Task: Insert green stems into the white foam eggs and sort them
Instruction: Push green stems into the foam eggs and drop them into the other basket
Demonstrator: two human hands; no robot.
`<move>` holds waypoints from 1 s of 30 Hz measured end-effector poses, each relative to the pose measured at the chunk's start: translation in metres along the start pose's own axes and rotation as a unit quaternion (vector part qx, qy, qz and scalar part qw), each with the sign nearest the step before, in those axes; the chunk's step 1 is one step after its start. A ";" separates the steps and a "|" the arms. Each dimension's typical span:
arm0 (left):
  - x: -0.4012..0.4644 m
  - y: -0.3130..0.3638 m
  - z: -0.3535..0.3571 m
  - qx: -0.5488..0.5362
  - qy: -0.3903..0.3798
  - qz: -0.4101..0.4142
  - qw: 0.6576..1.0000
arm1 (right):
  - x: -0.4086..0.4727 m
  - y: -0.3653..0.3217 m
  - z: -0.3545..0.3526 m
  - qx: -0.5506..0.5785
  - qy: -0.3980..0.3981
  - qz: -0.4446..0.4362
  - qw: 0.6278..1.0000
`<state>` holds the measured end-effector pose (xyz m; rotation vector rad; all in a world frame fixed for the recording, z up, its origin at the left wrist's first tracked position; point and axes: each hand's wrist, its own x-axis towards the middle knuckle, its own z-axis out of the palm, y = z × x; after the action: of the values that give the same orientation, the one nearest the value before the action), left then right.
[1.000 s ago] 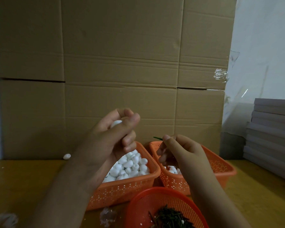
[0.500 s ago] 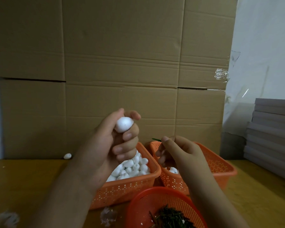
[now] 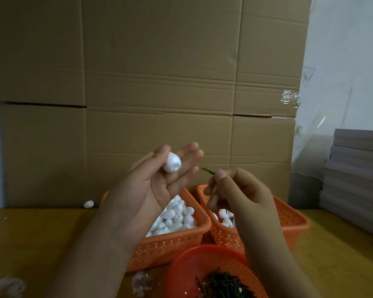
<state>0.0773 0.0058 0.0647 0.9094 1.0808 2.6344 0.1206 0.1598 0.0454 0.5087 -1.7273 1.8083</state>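
Left hand (image 3: 157,181) is up in front of the cardboard wall (image 3: 159,82), palm turned toward the camera, fingers mostly straight, with one white foam egg (image 3: 171,162) pinned between the thumb and the fingers. At 3 o'clock from the egg, close but not touching, the right hand (image 3: 235,190) pinches a thin green stem (image 3: 207,171) between thumb and forefinger, its free tip aimed at the egg. The two hands are apart.

Down on the wooden tabletop (image 3: 41,244), at about 6 o'clock from the left hand, there's an orange basket (image 3: 172,244) full of plain foam eggs. The second orange basket (image 3: 289,222) just beside it at 3 o'clock holds a few eggs, partly hidden by the right wrist. A round orange basket (image 3: 192,267) at the bottom edge holds a pile of dark green stems (image 3: 222,284). One stray egg (image 3: 88,204) lies by the cardboard at around 9 o'clock, and grey boards (image 3: 357,179) are stacked far right.
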 end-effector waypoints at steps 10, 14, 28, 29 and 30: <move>-0.003 -0.008 0.007 0.082 0.024 0.030 0.996 | -0.011 0.002 0.014 -0.175 0.008 -0.111 0.978; -0.004 -0.009 0.008 0.086 0.025 0.029 0.996 | -0.010 0.004 0.011 -0.198 0.034 -0.129 0.971; -0.007 -0.011 0.013 0.103 0.033 0.034 0.994 | -0.011 0.003 0.012 -0.222 0.025 -0.156 0.962; -0.007 -0.012 0.014 0.105 0.032 0.032 0.993 | -0.011 0.003 0.012 -0.223 0.026 -0.154 0.962; -0.006 -0.013 0.015 0.108 0.031 0.031 0.993 | -0.011 0.003 0.012 -0.222 0.028 -0.152 0.963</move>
<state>0.0900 0.0212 0.0613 0.9189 1.3977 2.6480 0.1253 0.1466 0.0374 0.4926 -1.8281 1.1674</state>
